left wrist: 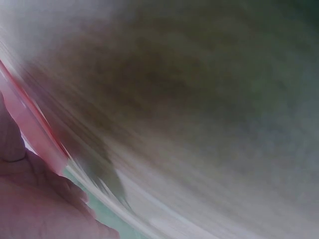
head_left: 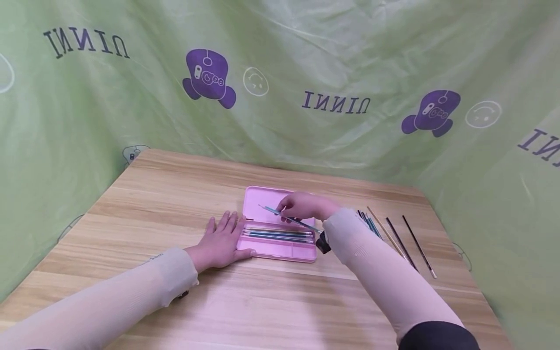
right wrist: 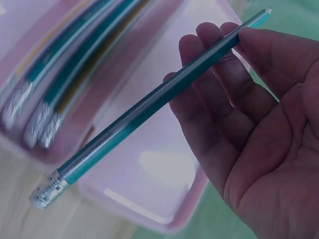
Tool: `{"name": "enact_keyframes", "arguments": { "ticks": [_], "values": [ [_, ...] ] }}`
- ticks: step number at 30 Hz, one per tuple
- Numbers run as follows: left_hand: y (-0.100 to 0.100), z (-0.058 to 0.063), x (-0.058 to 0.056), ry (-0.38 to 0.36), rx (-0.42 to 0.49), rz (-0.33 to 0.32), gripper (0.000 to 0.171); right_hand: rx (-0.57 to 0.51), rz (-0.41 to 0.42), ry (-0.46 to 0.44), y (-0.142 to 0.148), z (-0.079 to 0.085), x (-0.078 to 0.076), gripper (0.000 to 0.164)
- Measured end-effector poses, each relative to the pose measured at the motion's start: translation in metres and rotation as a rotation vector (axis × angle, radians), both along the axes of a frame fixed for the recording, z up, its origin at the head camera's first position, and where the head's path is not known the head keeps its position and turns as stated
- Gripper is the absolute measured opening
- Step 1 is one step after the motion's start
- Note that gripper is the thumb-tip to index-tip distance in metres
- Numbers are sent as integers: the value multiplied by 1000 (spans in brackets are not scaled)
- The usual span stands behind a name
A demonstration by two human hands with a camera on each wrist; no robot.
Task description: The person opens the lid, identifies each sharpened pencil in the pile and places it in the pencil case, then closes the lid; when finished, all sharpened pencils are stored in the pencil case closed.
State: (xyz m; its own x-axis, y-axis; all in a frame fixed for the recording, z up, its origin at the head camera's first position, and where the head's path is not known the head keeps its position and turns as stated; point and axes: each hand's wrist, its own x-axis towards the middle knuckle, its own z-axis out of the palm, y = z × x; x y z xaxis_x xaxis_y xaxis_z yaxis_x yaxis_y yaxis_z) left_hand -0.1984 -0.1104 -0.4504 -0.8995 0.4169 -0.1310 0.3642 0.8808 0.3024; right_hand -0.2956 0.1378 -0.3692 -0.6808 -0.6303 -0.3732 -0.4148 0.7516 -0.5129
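Observation:
A pink pencil case (head_left: 262, 249) lies with its lid folded back at the middle of the table. Several pencils (head_left: 280, 235), mostly teal, lie side by side in its long compartment. Above the case my right hand (head_left: 302, 205) pinches a teal pencil (right wrist: 149, 103) between thumb and fingers near its pointed end. That pencil's silver ferrule end hangs free in the right wrist view. My left hand (head_left: 223, 243) rests flat with fingers spread, at the case's left edge, its thumb along the front left corner. In the left wrist view only part of this hand (left wrist: 40, 199) shows.
Right of the case, several pencils lie on the wooden table (head_left: 183, 189), among them a black pencil (head_left: 418, 245) and a natural-wood one (head_left: 385, 231). My right forearm partly covers them. A green printed curtain (head_left: 280, 131) surrounds the table's back and sides.

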Motion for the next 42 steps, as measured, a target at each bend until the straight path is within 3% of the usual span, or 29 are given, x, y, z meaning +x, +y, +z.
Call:
{"name": "enact_keyframes", "arguments": {
  "ticks": [6, 17, 25, 33, 42],
  "values": [
    [3, 3, 0, -11, 4, 2, 102, 46, 105, 70, -14, -9, 2, 23],
    [5, 1, -2, -7, 26, -11, 100, 60, 102, 89, -28, -21, 11, 18],
    [3, -1, -1, -10, 14, 10, 99, 80, 119, 164, -24, -25, 18, 15],
    [3, -1, -2, -25, 20, 9, 99, -27, -101, 200, 20, -21, 22, 16],
    [0, 0, -1, -44, 21, 16, 101, -119, -414, 107, 103, -20, 17, 24]
  ]
}}
